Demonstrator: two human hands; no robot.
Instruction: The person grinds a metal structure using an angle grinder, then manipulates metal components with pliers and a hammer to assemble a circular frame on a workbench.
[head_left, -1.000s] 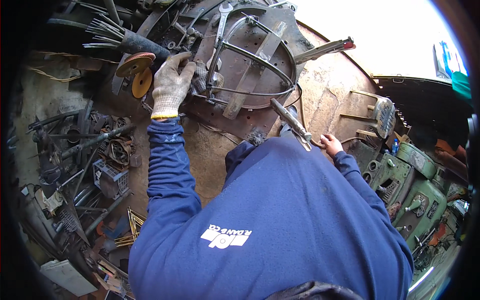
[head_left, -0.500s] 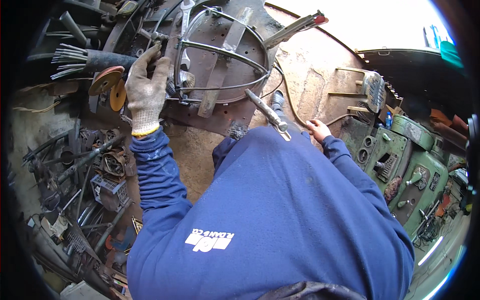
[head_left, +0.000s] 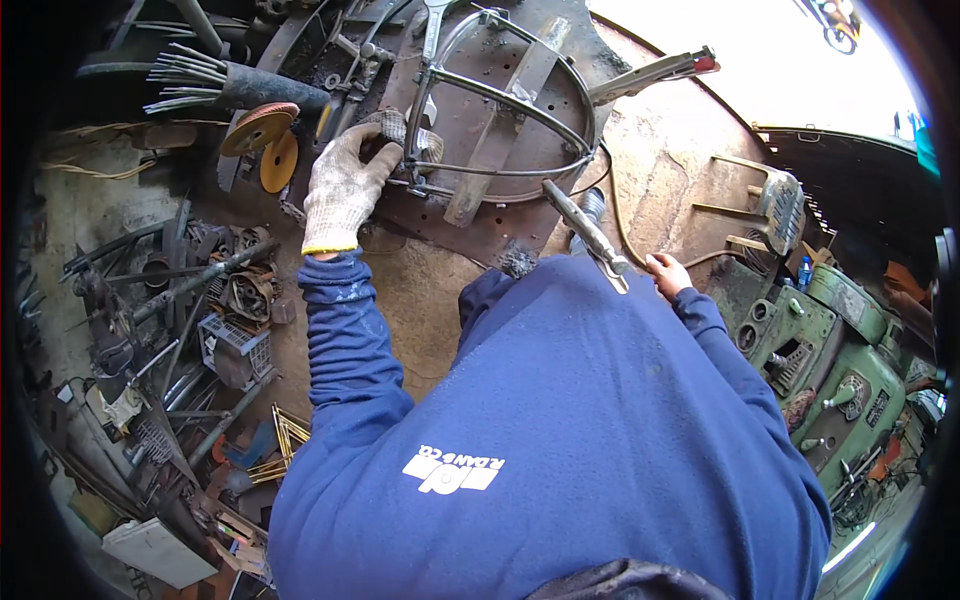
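Several scrap metal pieces (head_left: 150, 300) heaped far left, grey plastic crate (head_left: 235, 350) in among them. Dark tube (head_left: 278, 88) with thin rods (head_left: 185, 75) sticking out, off desk's left edge; two round abrasive discs, upper one (head_left: 258, 132) overlapping lower yellow one (head_left: 279, 163), just below tube. Left hand (head_left: 345, 190), knit glove, at desk's near left corner: fingers half curled, thumb and forefinger bent round a dark gap, fingertips at grey checked cloth (head_left: 388, 124); can't tell if gripped. Open-ended wrench (head_left: 434, 35) lies toward desk's left side. Curved metal frame (head_left: 500, 98), rods bent into a hoop, sits on desk (head_left: 512, 225), left end beside cloth; flat bar (head_left: 495, 140) runs beneath it, reaching toward near edge. Clamp-like tool (head_left: 655, 76) with red tip sticks out past right edge. Metal tool (head_left: 590, 230) slants off desk's near right corner. Right hand (head_left: 668, 272), bare, beside cable (head_left: 622, 220), well off near right corner: fingers bent, partly hidden, grip and opening can't tell. Metal stool (head_left: 775, 205), then green machine (head_left: 845, 400) far right.
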